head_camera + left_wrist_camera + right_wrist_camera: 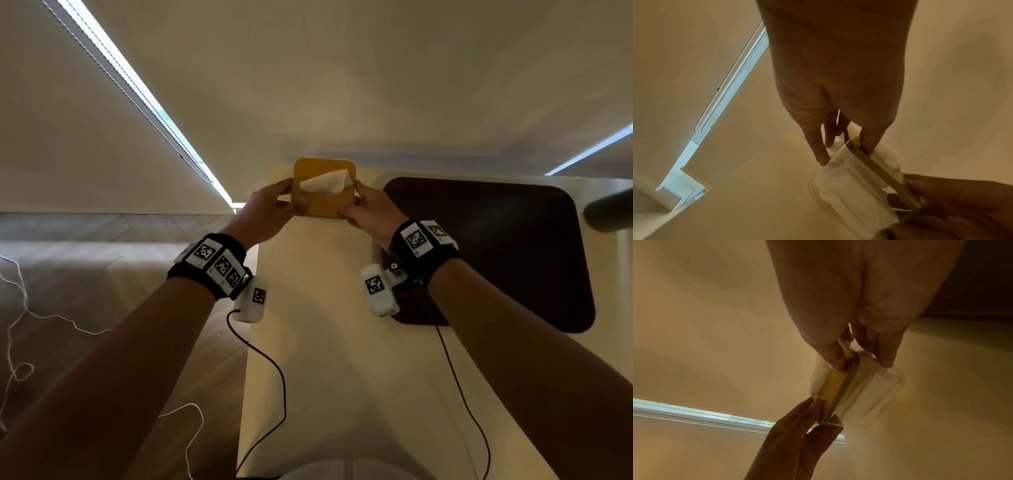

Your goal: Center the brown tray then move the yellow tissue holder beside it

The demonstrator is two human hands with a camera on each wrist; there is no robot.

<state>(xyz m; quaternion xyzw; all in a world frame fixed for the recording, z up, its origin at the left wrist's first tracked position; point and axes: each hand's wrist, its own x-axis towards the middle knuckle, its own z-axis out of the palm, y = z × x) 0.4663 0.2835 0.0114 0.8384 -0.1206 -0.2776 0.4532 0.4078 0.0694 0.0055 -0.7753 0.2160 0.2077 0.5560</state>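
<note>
The yellow tissue holder (323, 192), square with a white tissue poking from its slot, is at the far left end of the cream table (315, 342). My left hand (274, 209) grips its left edge and my right hand (366, 210) grips its right edge. From the left wrist view the holder (869, 160) shows a clear base full of white tissues, pinched between my left thumb and fingers (821, 155). In the right wrist view my right hand's fingers (885, 356) and thumb clamp the holder's (833, 387) yellow lid. The dark brown tray (507, 253) lies flat to the right of the holder.
A dark rounded object (609, 212) juts in at the table's right edge beyond the tray. The table's left edge drops to a wooden floor (102, 274) with loose white cord (20, 308). Black sensor cables (274, 377) trail over the near tabletop.
</note>
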